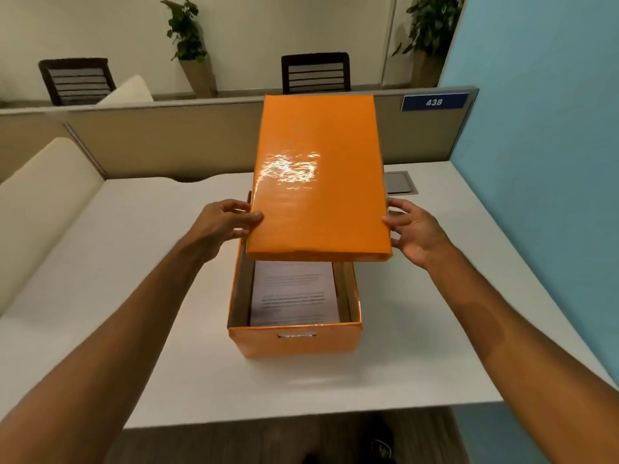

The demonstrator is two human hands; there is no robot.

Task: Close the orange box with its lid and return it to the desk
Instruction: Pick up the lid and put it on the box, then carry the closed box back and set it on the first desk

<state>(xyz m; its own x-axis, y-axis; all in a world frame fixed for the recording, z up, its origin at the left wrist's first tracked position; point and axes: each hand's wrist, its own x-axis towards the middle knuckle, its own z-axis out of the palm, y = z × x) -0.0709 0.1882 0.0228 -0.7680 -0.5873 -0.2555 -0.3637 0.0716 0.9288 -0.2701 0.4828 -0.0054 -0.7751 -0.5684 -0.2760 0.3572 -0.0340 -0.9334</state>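
The orange box (294,341) stands open on the white desk (418,329), with printed sheets of paper (294,296) lying inside it. Above its far half hovers the glossy orange lid (318,182), tilted so its far end is raised and its near edge hangs over the box's middle. My left hand (227,221) grips the lid's left edge near the front corner. My right hand (412,229) holds the right edge opposite. The box's far part is hidden under the lid.
A beige partition (167,139) with a blue "438" sign (434,102) runs behind the desk, and a blue wall (542,128) stands on the right. A grey cable hatch (400,183) sits in the desk behind the lid. A cream cushion (43,202) lies at left.
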